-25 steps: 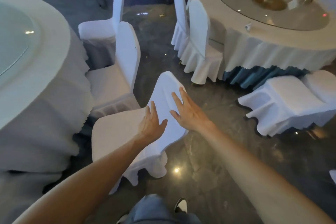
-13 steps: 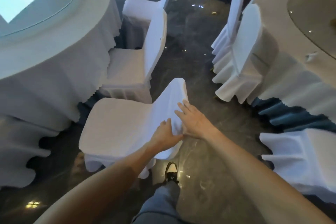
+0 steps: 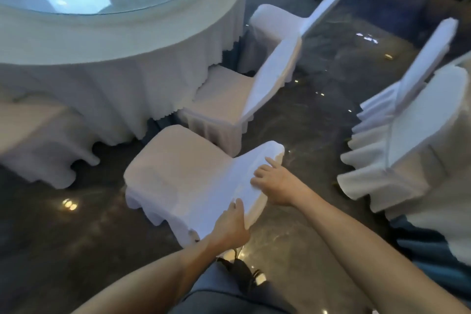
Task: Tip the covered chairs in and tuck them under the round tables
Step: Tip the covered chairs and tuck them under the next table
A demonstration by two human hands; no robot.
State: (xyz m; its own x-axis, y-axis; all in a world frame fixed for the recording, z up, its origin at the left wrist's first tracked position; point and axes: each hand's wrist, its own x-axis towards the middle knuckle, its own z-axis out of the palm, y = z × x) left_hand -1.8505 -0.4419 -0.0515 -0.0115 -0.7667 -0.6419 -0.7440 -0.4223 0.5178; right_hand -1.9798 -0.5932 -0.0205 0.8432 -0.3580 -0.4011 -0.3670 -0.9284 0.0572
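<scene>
A white-covered chair (image 3: 178,176) stands in front of me, its seat facing the round table (image 3: 107,41) at the upper left, which has a white cloth and a glass top. Both hands grip the top of its backrest: my left hand (image 3: 230,228) holds the near corner, my right hand (image 3: 276,183) the far part, fingers curled over the edge. The seat's front edge lies close to the tablecloth hem but apart from it. Two more covered chairs (image 3: 229,102) (image 3: 275,23) stand further round the same table.
Another covered chair (image 3: 38,140) sits at the table's left side. At the right, two covered chairs (image 3: 407,130) lean against a second clothed table (image 3: 458,186) with a blue underskirt. Dark glossy floor runs between the tables. My leg and shoe (image 3: 244,275) are right behind the chair.
My view has swung left and closer to the left table. The chair has moved toward that table, and my hands have shifted from flat on the backrest to gripping its top edge.
</scene>
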